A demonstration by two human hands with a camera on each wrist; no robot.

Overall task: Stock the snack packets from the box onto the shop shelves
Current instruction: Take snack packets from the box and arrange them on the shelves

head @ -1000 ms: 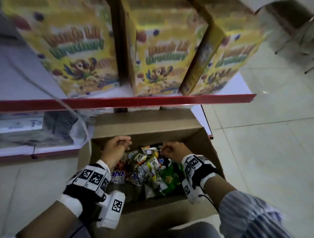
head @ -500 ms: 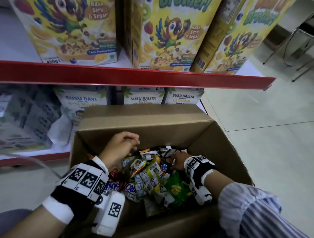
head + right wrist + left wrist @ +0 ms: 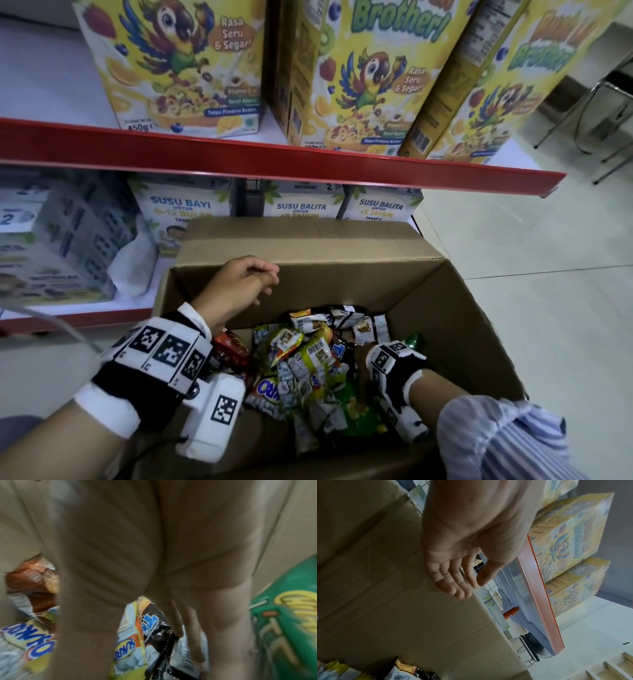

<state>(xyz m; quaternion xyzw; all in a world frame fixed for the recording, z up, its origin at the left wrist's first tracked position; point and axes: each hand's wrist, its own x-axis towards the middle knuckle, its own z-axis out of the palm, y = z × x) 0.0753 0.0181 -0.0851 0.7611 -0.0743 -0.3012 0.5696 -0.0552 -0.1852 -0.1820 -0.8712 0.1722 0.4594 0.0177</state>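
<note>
From the head camera, a cardboard box (image 3: 342,270) stands open on the floor against the shelves (image 3: 274,161). On the red-edged shelf stand yellow cereal boxes (image 3: 191,65) with a parrot, reading "Brother!", "Rasa Seru & Segar!" and "450g". Below them sit milk cartons (image 3: 178,212) marked "SUSU BAYI" and "SUSU BALITA". The snack packets (image 3: 308,363) lie heaped in the bottom of the box. The left hand (image 3: 239,287) hangs over the box's far-left corner, fingers loosely bent and holding nothing. The right hand (image 3: 361,353) is sunk among the packets and mostly hidden behind its wrist band.

From the left wrist, the left hand (image 3: 462,555) shows an empty palm, fingers (image 3: 453,585) straight and close together beside the box wall (image 3: 402,601), with the cereal boxes (image 3: 570,531) behind.

From the right wrist, blurred, the right hand (image 3: 154,561) reaches down onto the packets; its fingers (image 3: 193,635) seem to touch a black packet (image 3: 159,626), but whether they grip it I cannot tell. "SUNBRO" shows on a yellow packet (image 3: 126,649), and a green packet (image 3: 283,622) lies to the right.

Against half a second ago, the right hand has pushed deeper into the heap, while the left has barely shifted; the camera has tipped slightly upward.
</note>
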